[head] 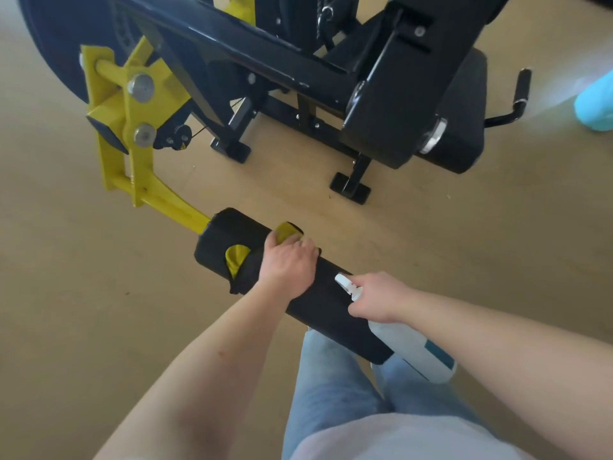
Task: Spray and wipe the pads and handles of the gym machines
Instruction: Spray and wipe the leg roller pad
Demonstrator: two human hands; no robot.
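Note:
A long black roller pad point(318, 303) sits on the end of a yellow lever arm point(159, 199) of a black gym machine. My left hand point(288, 260) lies on top of the pad and grips a yellow and black cloth point(237, 257) that wraps around it. My right hand point(378, 298) holds a white spray bottle point(414, 350) by its neck, nozzle pointing at the pad near my left hand. The bottle body hangs behind the pad's near end.
The machine's black seat pad point(464, 127) and a black side handle point(519, 91) stand at the upper right. A blue object point(595, 101) lies on the tan floor at the right edge. Machine feet point(351, 187) rest on the floor. My jeans-clad legs are below.

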